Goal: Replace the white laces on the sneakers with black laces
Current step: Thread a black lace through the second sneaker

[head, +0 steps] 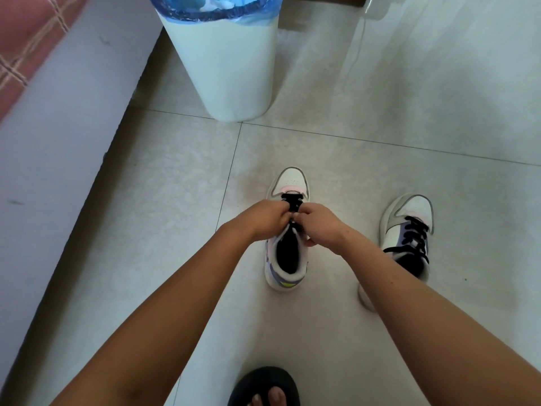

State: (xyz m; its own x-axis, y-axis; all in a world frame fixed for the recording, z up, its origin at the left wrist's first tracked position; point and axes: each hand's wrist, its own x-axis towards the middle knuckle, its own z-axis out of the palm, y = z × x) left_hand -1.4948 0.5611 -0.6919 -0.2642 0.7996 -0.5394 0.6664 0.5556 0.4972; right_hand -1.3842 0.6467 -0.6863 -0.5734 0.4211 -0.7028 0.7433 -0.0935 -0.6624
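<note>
Head view: both hands point(268, 219) point(317, 224) apparently pinch black lace point(292, 200) atop sneaker point(291, 183).

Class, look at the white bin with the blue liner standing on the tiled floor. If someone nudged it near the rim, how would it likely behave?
The white bin is tall and narrows toward its base, so a push near the rim would probably tip it. It looks like thin plastic, likely light. On the smooth tiled floor, a low push might slide it instead.
</note>
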